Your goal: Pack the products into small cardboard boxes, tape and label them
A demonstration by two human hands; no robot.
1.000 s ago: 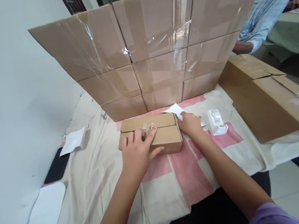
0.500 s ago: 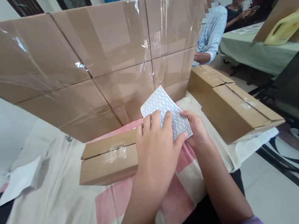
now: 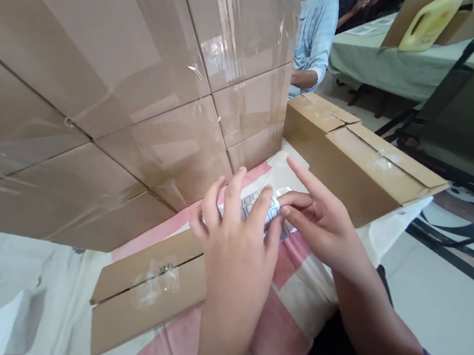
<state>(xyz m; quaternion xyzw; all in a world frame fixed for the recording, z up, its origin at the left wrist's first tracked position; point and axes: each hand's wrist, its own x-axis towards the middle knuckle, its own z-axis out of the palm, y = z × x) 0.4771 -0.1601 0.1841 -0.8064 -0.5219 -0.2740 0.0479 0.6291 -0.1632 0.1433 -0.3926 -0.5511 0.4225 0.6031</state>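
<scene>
A white sticker sheet [image 3: 249,204], printed with rows of small rounded blue-black outlines, is between my hands and mostly hidden by them. My left hand [image 3: 239,231] grips it from above, with its thumb and index finger at the sheet's bent right part. At that curled edge, my right hand [image 3: 319,218] pinches with thumb and a bent finger, while its index finger points up and away. Whether a single sticker is lifted off cannot be made out. Left of my left hand lies a long taped cardboard box [image 3: 147,289].
A wall of taped cardboard boxes [image 3: 139,54] stands just ahead. Another carton [image 3: 342,154] sits at the right edge of the bed or table. White paper [image 3: 3,331] lies far left. A black chair [image 3: 459,122], a yellow jug [image 3: 432,17] and two people are beyond.
The sheet, flat and largely visible before, is now bent and lower between my fingers. My right hand has shifted to its curled edge with the index finger raised. The view has tilted down and closer.
</scene>
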